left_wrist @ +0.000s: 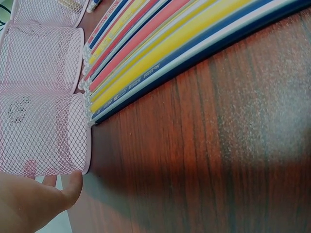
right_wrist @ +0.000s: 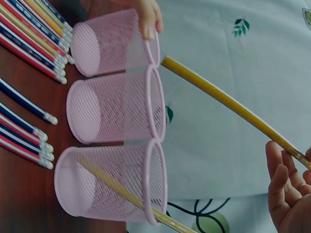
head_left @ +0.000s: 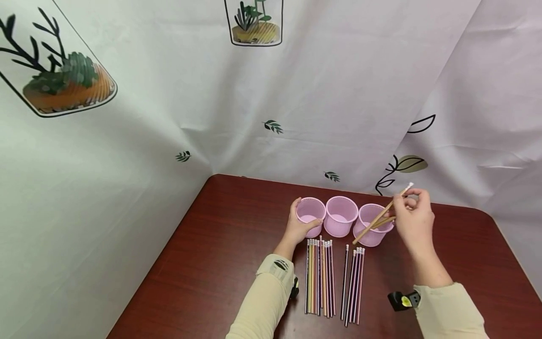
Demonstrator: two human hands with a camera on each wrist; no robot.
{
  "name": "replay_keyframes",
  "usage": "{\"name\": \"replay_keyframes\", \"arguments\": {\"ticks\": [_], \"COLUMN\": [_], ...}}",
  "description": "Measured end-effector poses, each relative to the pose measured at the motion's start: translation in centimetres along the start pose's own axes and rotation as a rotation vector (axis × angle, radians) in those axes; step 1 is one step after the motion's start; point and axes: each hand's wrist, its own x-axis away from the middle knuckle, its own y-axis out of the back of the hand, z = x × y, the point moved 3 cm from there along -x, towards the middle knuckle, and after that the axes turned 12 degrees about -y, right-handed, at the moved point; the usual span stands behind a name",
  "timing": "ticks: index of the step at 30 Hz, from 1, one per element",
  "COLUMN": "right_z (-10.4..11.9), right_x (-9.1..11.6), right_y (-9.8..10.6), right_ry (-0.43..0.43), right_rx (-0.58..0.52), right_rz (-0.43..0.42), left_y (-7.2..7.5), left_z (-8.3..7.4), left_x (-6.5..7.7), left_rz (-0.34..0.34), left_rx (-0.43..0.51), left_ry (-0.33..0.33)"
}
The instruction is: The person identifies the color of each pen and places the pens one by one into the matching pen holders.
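Three pink mesh pencil cups stand in a row. My left hand grips the left cup at its side, thumb at the front and fingers behind; the left wrist view shows this hand against the mesh. Above the right cup, my right hand pinches a yellow pencil near its eraser end, its other end slanting down. Another yellow pencil leans inside the right cup. Between them stands the middle cup.
In front of the cups lie a larger group of mixed-colour pencils and a smaller group of dark and red striped ones, erasers towards the cups. The brown table meets a patterned white cloth behind.
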Motion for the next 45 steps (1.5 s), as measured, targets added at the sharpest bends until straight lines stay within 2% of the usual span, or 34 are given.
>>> {"name": "replay_keyframes", "arguments": {"ticks": [8,18,21,29,32,39,41,45], "right_z": [0.1,-1.5,-1.9,-3.3,-4.2,-6.7,-7.9,-11.3], "right_x": [-1.1,-1.8,-1.9,-2.1,-2.3,-2.8,-3.3,-5.1], "right_y": [0.8,1.3,1.4,1.3,1.1,0.6,0.5,0.1], "right_ry": [-0.029,-0.085,-0.087,-0.103,-0.149,-0.277,-0.284,-0.286], "right_rx": [-0.133,-0.3,-0.284,-0.158,-0.16,-0.274,-0.261,-0.322], "right_rz": [-0.041,-0.13,-0.146,-0.163,-0.157,-0.116,-0.114,-0.108], "left_y": [0.0,0.0,0.0,0.0,0.0,0.0,0.0,-0.1], "left_z": [-0.2,-0.5,-0.3,-0.1,-0.1,0.1,0.2,0.2], "left_x": [0.0,0.1,0.1,0.0,0.1,0.1,0.0,0.0], "left_rz": [0.0,-0.003,-0.001,-0.002,-0.007,-0.011,-0.011,-0.01], "left_rx": [-0.014,0.015,0.023,0.041,0.031,0.035,0.044,0.052], "left_ry": [0.007,-0.019,-0.013,-0.019,-0.023,-0.009,-0.014,-0.018]}}
